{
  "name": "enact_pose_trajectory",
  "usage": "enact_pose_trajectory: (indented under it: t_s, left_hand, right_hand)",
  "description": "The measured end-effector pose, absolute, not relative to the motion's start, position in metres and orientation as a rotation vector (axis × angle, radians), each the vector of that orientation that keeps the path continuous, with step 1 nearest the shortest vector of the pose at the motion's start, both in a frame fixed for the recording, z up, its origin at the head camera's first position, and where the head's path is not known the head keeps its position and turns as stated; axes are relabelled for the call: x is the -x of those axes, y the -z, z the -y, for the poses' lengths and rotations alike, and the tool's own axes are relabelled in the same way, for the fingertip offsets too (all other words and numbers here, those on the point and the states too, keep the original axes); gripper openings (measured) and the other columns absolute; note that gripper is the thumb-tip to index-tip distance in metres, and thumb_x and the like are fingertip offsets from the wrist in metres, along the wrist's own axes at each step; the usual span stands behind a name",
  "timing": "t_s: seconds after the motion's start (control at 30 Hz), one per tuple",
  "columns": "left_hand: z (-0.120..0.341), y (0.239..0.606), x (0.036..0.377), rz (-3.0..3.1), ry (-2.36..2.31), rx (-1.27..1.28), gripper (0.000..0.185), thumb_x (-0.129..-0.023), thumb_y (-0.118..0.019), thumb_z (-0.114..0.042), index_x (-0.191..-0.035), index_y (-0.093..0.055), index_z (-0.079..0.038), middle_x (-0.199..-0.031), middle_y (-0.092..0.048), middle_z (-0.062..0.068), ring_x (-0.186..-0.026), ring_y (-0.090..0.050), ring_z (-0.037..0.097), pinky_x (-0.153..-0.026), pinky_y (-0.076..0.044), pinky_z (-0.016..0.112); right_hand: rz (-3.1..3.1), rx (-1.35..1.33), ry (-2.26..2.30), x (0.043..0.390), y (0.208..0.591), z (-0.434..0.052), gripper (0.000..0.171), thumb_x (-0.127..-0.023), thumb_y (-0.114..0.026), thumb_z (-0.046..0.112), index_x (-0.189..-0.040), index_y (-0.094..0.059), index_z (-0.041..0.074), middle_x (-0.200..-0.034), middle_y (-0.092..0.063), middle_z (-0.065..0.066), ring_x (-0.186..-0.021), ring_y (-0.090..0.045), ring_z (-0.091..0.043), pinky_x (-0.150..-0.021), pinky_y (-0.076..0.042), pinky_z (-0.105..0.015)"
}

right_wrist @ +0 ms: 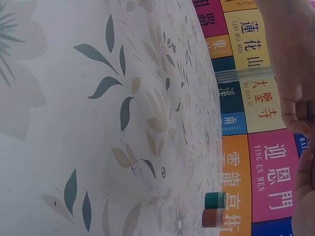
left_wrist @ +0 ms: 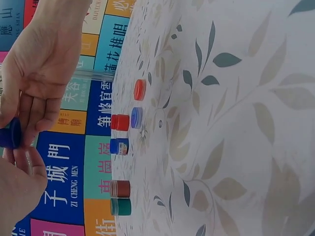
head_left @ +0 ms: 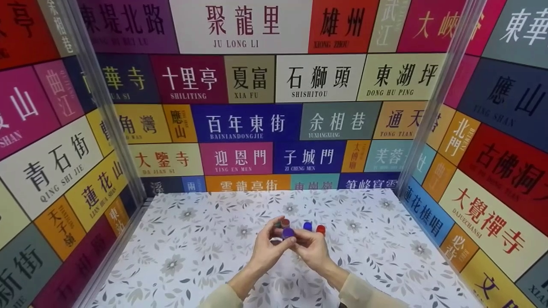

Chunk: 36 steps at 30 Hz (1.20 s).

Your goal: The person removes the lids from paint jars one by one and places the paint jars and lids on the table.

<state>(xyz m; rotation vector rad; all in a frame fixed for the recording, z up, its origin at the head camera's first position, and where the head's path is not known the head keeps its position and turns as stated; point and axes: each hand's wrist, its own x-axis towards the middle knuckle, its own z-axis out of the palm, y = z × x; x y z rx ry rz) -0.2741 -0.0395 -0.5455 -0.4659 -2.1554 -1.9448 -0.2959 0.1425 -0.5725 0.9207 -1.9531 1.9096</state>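
Observation:
Both hands meet above the table around a small purple-capped paint jar [head_left: 288, 233]. My left hand [head_left: 270, 248] grips it from the left, its thumb below the cap in the head view. From the other side my right hand [head_left: 313, 251] pinches it with thumb and fingers. The left wrist view catches the dark cap [left_wrist: 15, 132] between the fingers; most of the jar's body is hidden. Beyond the hands stand a blue jar [left_wrist: 119, 146], a red jar [left_wrist: 120, 122], a brown jar [left_wrist: 120, 189] and a green jar [left_wrist: 121, 206].
On the table's leaf-patterned cover [head_left: 205, 252] a red lid-like disc [left_wrist: 140, 90] and a blue disc [left_wrist: 137, 118] lie nearer than the red and blue jars. Panels with coloured street-name signs [head_left: 239, 122] enclose the back and both sides, with metal posts [head_left: 115, 115] at the corners.

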Motion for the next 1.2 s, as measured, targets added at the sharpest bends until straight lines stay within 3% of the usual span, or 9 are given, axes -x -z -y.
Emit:
enact_pose_trajectory:
  t_s: [0.1, 0.33, 0.6, 0.83, 1.0, 1.2]
  left_hand:
    - [0.0437, 0.5458, 0.2749, 2.181, 1.943, 0.542, 0.059, -0.098, -0.083, -0.016, -0.153, -0.066, -0.005, -0.143, -0.074, 0.02, -0.11, -0.074, 0.01, -0.093, -0.062, 0.027]
    - [0.0464, 0.5467, 0.2774, 2.189, 1.938, 0.578, 0.04, -0.102, -0.075, -0.014, -0.141, -0.076, -0.003, -0.129, -0.076, 0.024, -0.106, -0.069, 0.003, -0.091, -0.061, 0.022]
    - [0.0458, 0.5484, 0.276, 2.151, 1.954, 0.561, 0.034, -0.103, -0.078, -0.012, -0.134, -0.077, 0.001, -0.122, -0.073, 0.027, -0.102, -0.069, 0.004, -0.088, -0.061, 0.022]
    - [0.0444, 0.5485, 0.2742, 2.138, 1.937, 0.522, 0.028, -0.102, -0.081, -0.014, -0.127, -0.077, -0.003, -0.122, -0.076, 0.024, -0.103, -0.071, 0.01, -0.089, -0.063, 0.026]
    - [0.042, 0.5486, 0.2744, 2.133, 1.959, 0.488, 0.03, -0.1, -0.084, -0.014, -0.124, -0.075, 0.001, -0.116, -0.077, 0.024, -0.099, -0.07, 0.007, -0.088, -0.063, 0.026]
    - [0.0404, 0.5491, 0.2751, 2.122, 1.945, 0.444, 0.027, -0.097, -0.087, -0.015, -0.117, -0.076, -0.003, -0.111, -0.078, 0.021, -0.096, -0.07, 0.007, -0.087, -0.063, 0.025]
  right_hand:
    - [1.961, -0.908, -1.917, 0.2959, 0.5724, -0.1425, 0.029, -0.095, -0.082, -0.009, -0.122, -0.077, -0.018, -0.111, -0.079, -0.039, -0.098, -0.082, -0.004, -0.085, -0.067, -0.021]
    - [2.006, -0.846, -1.947, 0.2962, 0.5711, -0.1404, 0.026, -0.094, -0.08, -0.012, -0.12, -0.08, -0.013, -0.111, -0.085, -0.023, -0.096, -0.083, -0.004, -0.083, -0.067, -0.021]
    - [2.031, -0.826, -1.956, 0.2953, 0.5722, -0.1387, 0.033, -0.095, -0.084, -0.004, -0.126, -0.077, -0.015, -0.117, -0.078, -0.038, -0.103, -0.082, -0.005, -0.089, -0.066, -0.021]
    - [2.011, -0.847, -1.928, 0.2957, 0.5762, -0.1391, 0.032, -0.095, -0.083, -0.006, -0.124, -0.076, -0.017, -0.113, -0.078, -0.04, -0.101, -0.081, -0.003, -0.089, -0.066, -0.021]
    - [2.001, -0.842, -1.928, 0.2949, 0.5765, -0.1389, 0.031, -0.094, -0.083, -0.007, -0.123, -0.076, -0.017, -0.113, -0.078, -0.04, -0.101, -0.082, -0.003, -0.09, -0.066, -0.021]
    - [2.002, -0.828, -1.912, 0.2947, 0.5758, -0.1376, 0.029, -0.094, -0.084, -0.006, -0.12, -0.078, -0.017, -0.11, -0.079, -0.039, -0.098, -0.082, -0.003, -0.088, -0.066, -0.021]
